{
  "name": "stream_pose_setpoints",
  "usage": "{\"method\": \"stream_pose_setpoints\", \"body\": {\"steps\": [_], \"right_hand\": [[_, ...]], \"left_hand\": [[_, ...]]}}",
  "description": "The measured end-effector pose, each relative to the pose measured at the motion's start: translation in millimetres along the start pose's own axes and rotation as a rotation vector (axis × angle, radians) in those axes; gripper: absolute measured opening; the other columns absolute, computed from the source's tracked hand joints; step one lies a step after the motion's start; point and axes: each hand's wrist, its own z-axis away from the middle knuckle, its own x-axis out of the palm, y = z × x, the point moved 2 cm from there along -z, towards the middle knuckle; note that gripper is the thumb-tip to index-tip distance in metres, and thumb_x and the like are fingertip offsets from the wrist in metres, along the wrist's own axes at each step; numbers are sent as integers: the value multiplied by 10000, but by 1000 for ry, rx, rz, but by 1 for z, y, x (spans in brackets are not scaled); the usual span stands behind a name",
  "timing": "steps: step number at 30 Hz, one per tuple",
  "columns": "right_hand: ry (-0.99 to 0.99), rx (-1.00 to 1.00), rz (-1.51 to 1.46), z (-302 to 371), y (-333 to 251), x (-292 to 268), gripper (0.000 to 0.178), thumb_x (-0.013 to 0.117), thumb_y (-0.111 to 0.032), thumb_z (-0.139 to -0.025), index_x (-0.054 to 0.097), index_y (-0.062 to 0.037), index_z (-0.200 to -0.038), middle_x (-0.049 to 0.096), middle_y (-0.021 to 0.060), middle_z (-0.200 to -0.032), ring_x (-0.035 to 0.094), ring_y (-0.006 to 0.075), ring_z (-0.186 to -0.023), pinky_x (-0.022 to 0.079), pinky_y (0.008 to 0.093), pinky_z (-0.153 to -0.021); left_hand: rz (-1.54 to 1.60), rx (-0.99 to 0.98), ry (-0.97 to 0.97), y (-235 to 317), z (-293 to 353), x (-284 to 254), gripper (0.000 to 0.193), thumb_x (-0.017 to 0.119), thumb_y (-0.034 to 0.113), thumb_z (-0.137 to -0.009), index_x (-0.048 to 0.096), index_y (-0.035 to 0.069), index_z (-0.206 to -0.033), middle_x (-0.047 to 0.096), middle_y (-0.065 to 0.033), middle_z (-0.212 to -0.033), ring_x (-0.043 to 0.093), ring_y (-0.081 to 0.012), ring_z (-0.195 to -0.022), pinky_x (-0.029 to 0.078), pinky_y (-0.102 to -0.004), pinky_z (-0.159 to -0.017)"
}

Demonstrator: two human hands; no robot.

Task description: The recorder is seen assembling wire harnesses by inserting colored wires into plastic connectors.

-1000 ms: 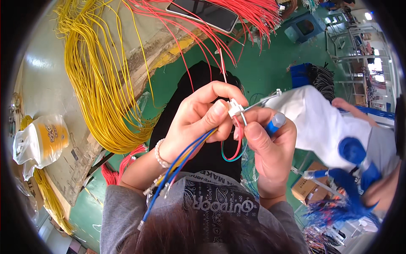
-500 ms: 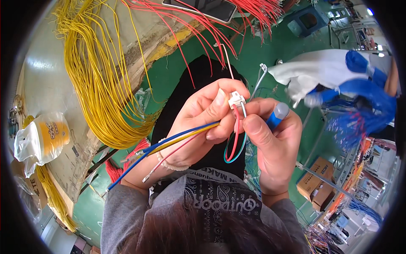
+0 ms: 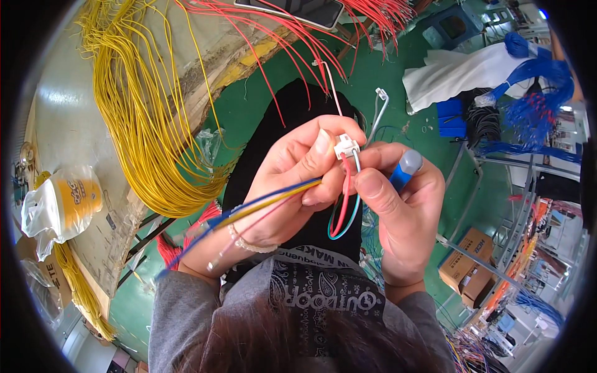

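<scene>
A small white plastic connector (image 3: 347, 147) is pinched between the thumb and fingers of my left hand (image 3: 305, 165). A red wire (image 3: 344, 205) and a white-and-teal wire (image 3: 357, 208) leave it and loop down below. Blue and yellow wires (image 3: 267, 204), with a thin pink one, run through the left hand toward the lower left. My right hand (image 3: 401, 205) is closed close beside the connector, thumb and fingertips at the wires. A blue tool handle with a grey end (image 3: 407, 169) lies in its curled fingers; the tool's tip is hidden. A grey wire with a terminal (image 3: 380, 102) sticks up behind.
Yellow wires (image 3: 143, 137) hang over the worn table edge at left, near a bagged yellow-and-white cup (image 3: 74, 193). Red wires (image 3: 298, 43) and a phone (image 3: 305, 11) lie at the top. At right are a white cloth (image 3: 435, 78), blue wire bundles (image 3: 535, 99) and a cardboard box (image 3: 466, 264).
The white cloth and blue wires at right have shifted up and away, uncovering blue bins and a black coil. My hands barely move; the grey wire's tip shifts slightly, and the wire tails at left blur.
</scene>
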Motion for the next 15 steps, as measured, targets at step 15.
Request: {"method": "stream_pose_setpoints", "body": {"steps": [15], "right_hand": [[114,-538,704,18,15,-19,193,744,31,-689,628,0,-840,631,116,-847,625,208,-705,487,280,-599]], "left_hand": [[-766,163,-51,9,8,5,363,653,162,-855,592,-77,-1122,665,-107,-961,590,-88,-706,459,-205,-598]]}}
